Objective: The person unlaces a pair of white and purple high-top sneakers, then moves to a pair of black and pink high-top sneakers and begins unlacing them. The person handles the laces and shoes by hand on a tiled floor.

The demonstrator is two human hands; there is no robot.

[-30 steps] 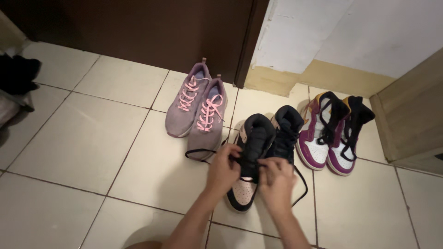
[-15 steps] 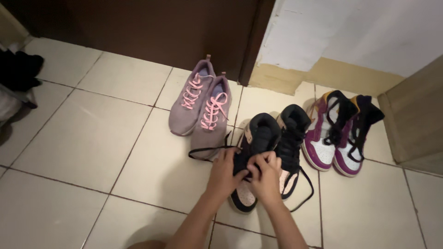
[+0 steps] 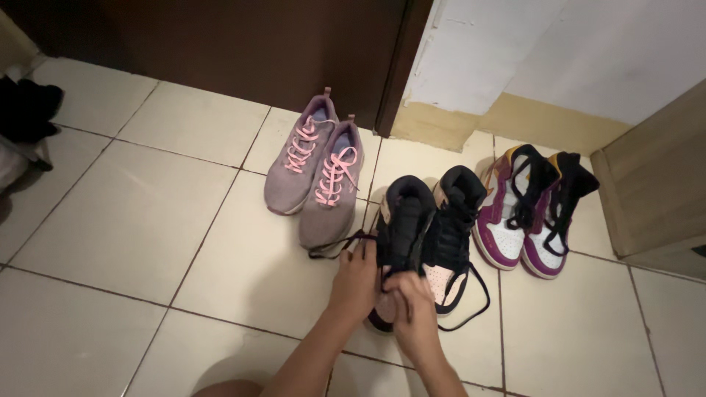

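Note:
A black and pale pink high-top sneaker [image 3: 404, 220] stands on the tiled floor, its mate [image 3: 452, 235] close on the right. My left hand [image 3: 357, 283] grips the near sneaker's left side at the laces. My right hand [image 3: 413, 312] closes over its toe and the black lace [image 3: 334, 246], whose loose end trails left across the floor. The mate's lace [image 3: 478, 294] loops on the tile to the right.
A pair of lilac sneakers with pink laces [image 3: 316, 173] sits behind on the left. A purple, white and black high-top pair [image 3: 529, 213] stands to the right. A dark brown door [image 3: 243, 44], a white wall [image 3: 559, 44] and a wooden cabinet [image 3: 654, 184] border the floor. Dark items [image 3: 26, 110] lie far left.
Both hands slid from the sneaker's mid laces toward its toe, nearer to me. The loose lace end on the left has pulled in shorter.

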